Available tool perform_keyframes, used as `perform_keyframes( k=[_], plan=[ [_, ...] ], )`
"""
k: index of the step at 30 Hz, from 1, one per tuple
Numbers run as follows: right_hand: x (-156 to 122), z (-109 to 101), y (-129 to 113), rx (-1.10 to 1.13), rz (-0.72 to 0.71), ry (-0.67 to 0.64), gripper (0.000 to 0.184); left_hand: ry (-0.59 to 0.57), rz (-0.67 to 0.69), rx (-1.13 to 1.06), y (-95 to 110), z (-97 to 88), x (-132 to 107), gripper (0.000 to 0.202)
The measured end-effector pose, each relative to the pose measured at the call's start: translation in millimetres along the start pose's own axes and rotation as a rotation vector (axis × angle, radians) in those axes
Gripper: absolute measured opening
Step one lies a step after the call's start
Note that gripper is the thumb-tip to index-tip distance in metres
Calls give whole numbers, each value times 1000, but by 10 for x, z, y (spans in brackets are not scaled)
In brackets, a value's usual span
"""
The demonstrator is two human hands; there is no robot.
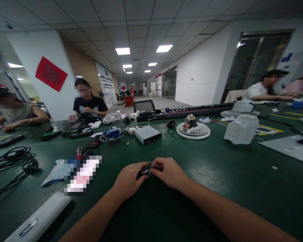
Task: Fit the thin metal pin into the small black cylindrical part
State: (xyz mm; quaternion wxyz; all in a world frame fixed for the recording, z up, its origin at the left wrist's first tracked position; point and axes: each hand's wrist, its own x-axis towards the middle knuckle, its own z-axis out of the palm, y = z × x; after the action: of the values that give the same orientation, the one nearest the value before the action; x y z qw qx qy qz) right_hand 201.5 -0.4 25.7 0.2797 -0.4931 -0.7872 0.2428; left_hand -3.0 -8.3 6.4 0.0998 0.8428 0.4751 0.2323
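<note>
two hands clenched on a small dark part (143,172) above the green bench (217,178)

left to right: black cables (12,164) lie well off; left hand (128,179) grips the part; right hand (170,173) pinches a thin wire (153,164) beside it; white fan grille (193,130) lies beyond. a slipped pinch could drop the part or bend the wire.

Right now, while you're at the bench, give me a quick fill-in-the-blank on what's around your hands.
The small part pinched between the left hand and right hand is mostly ____.
The round fan grille is ____.
The tangled cables lie to the ____ of the hands.
The workbench under the hands is ____.

Missing words: black, white, left, green.
</note>
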Motion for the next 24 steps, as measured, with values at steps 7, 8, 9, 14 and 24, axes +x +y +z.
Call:
perform_keyframes(
  k=[7, 8, 9, 14, 24],
  plan=[
    [14, 40, 46, 132, -50, 2, 10, 49, 60, 11, -1, 6, -16, 43],
    [15, 45, 48, 140, -60, 11, 10, 58, 60, 13, 0, 6, -17, 42],
    [15, 50, 49, 147, -66, 21, 10, 66, 60, 13, 3, 4, -17, 42],
    [14, 64, 38, 201, -98, 67, 14, 94, 69, -3, 24, -14, -15, 42],
    [21, 57, 35, 172, -119, 79, 16, 173, 111, 43, -20, 52, -43, 47]
  ],
)
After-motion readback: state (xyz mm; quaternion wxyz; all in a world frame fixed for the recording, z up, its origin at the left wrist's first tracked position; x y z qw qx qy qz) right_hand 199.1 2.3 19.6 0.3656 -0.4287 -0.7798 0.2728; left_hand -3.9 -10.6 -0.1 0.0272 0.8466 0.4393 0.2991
